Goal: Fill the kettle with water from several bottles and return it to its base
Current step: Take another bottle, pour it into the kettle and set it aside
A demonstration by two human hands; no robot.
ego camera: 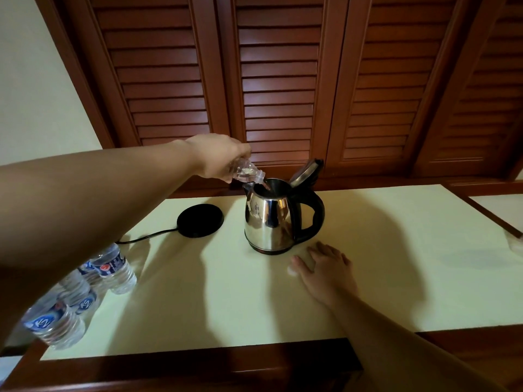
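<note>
Kettle [270, 222] stands mid-frame on the pale tabletop [396, 250], lid [307, 172] flipped up at the back, black handle [312, 213] toward frame right. Left hand [218, 158] holds a clear bottle [246, 174] tipped neck-down over the kettle mouth, fingers wrapped round the bottle body; pour seems underway, stream hard to see. Right hand [329, 268] lies flat on the table just right of the kettle base, fingers spread loosely, not touching the kettle; a small pale thing under the thumb, maybe a cap, cannot tell. Round black base [200, 220] with cord sits left of the kettle, apart from it. Spare bottles [85, 295] cluster at lower left, partly hidden by the forearm.

Handling guess: steel body is smooth, stiff, likely slippery, gets heavier as it fills, so take it by the handle, not the shell. Thin bottle is light and crushable, squeeze gently. Open lid needs shutting before the carry to the base, water may slosh
</note>
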